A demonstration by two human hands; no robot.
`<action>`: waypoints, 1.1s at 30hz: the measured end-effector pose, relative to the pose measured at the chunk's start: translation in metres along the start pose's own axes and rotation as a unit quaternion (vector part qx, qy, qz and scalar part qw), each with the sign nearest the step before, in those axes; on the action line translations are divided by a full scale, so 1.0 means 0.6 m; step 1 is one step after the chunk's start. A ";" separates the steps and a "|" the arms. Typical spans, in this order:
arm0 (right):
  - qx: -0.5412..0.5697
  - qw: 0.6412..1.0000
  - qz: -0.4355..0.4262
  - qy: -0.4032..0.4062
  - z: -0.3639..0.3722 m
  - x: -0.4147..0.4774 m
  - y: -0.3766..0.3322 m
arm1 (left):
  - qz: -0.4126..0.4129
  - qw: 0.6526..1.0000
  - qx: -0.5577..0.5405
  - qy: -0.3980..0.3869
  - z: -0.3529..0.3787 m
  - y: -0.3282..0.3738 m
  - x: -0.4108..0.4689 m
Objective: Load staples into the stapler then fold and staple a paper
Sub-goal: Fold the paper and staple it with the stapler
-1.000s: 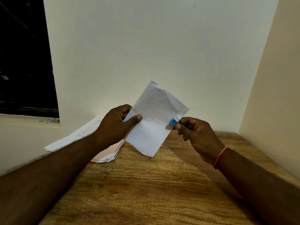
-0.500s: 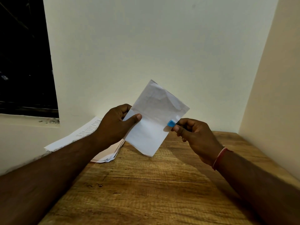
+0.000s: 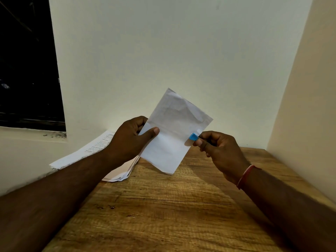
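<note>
Head view: the folded paper [image 3: 172, 131] is held up above the table [image 3: 163, 215], its left edge pinched between the thumb and curled fingers of the left hand [image 3: 129, 140]. Touching its right edge is the blue tip of the stapler [image 3: 193, 137], gripped in the curled fingers of the right hand [image 3: 220, 151]. Sheets [image 3: 87, 153] lie stacked under the left wrist.

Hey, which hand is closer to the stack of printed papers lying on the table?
Left. The left hand grips the folded paper right over the stack of printed papers. The right hand is across that paper, to the right, holding the blue stapler.
</note>
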State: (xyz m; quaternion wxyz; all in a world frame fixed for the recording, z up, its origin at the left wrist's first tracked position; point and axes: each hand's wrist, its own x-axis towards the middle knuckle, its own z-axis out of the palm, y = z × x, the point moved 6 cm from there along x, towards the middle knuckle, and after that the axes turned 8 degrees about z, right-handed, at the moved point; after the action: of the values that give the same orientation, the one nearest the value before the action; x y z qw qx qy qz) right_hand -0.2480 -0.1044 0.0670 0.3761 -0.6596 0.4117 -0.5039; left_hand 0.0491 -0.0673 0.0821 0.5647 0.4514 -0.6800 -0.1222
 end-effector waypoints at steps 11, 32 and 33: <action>-0.026 0.999 -0.004 0.029 -0.002 0.001 -0.009 | -0.002 1.000 -0.013 -0.005 0.005 0.001 -0.001; -0.423 0.902 -0.003 -0.080 0.048 -0.010 0.050 | -0.106 0.979 -0.162 0.064 -0.009 -0.031 0.005; -0.431 0.898 0.000 -0.083 0.048 -0.010 0.048 | -0.105 0.980 -0.159 0.061 -0.007 -0.030 0.005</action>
State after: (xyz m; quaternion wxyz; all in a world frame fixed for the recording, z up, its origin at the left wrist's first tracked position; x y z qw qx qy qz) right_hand -0.2258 -0.1072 0.0324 0.0881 -0.7966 0.5561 -0.2200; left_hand 0.0616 -0.0779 0.0734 0.6538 0.4319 -0.5646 -0.2593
